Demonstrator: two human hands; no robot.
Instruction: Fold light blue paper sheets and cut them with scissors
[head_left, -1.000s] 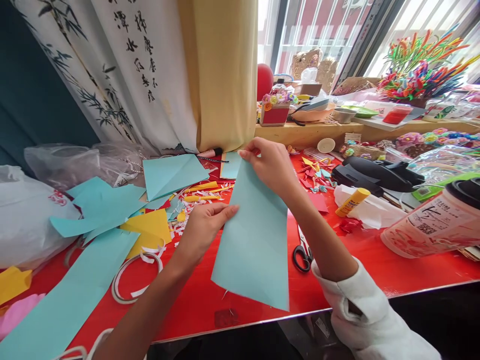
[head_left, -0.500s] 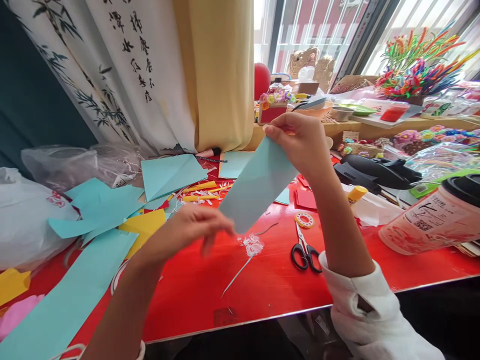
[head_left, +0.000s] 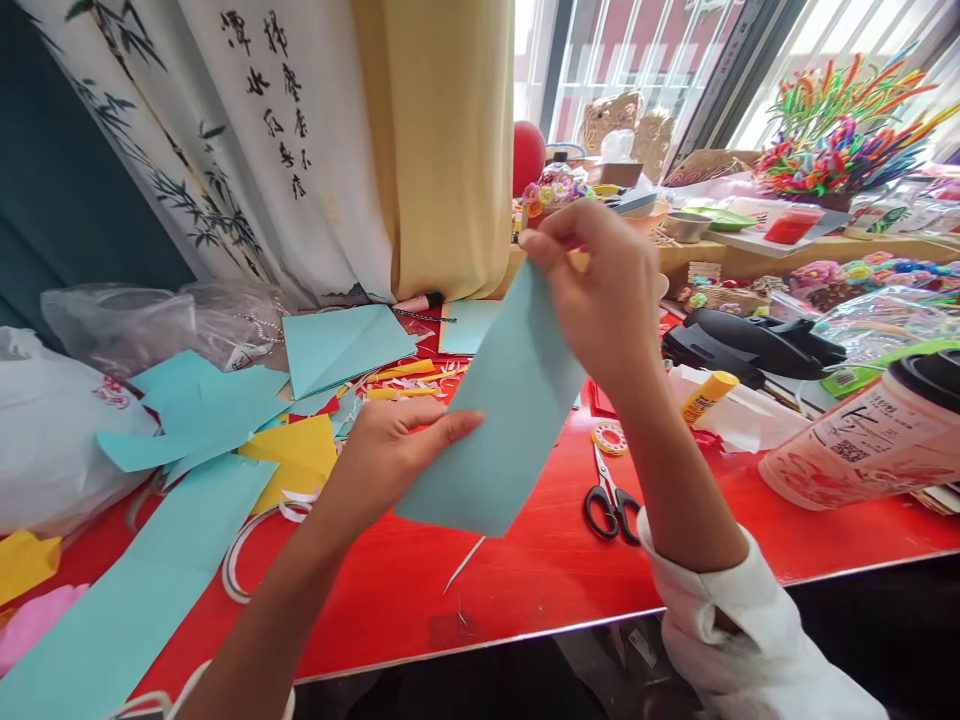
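Above the red table [head_left: 390,610], a light-blue sheet of paper [head_left: 499,420] is held up at a slant between my hands. My right hand [head_left: 600,300] pinches its upper end between thumb and fingertips. Lower down, my left hand [head_left: 397,445] grips the sheet's left edge, thumb on the near face and the other fingers hidden behind. To the right of the paper lie black-handled scissors [head_left: 611,505] with the blades partly spread. A small roll of tape [head_left: 609,438] sits just beyond their tips. The sheet mostly covers the scraps beneath it.
Blue paper sheets [head_left: 345,345] and a yellow piece [head_left: 296,450] lie to the left, by a white plastic bag [head_left: 64,440]. On the right are a glue stick [head_left: 709,395] and a lidded cup [head_left: 862,435]. Crafts and a pipe-cleaner bunch [head_left: 847,140] line the windowsill.
My left hand has closed on the sheet's left edge. The sheet's lower part has swung toward me and down, now covering the white scraps. My right hand keeps its pinch at the top.
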